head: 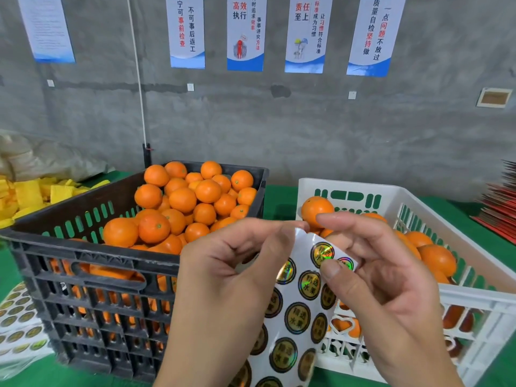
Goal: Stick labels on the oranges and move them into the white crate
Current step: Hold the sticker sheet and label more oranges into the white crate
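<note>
A black crate [92, 263] on the left is heaped with oranges [183, 199]. To the right, the white crate [474, 305] holds several oranges [437, 258]. In front of both crates I hold up a white label sheet [296, 311] covered with round gold holographic stickers. My left hand [231, 263] pinches the sheet's top edge. My right hand [379, 275] pinches the sheet's upper right corner, thumb on a sticker [344, 263] there. Whether that sticker is lifting off cannot be told.
More label sheets [16, 325] lie on the green table at the lower left. Yellow foam pieces [30, 194] are piled at the back left, a red stack [499, 208] sits at the right edge. A grey wall with posters stands behind.
</note>
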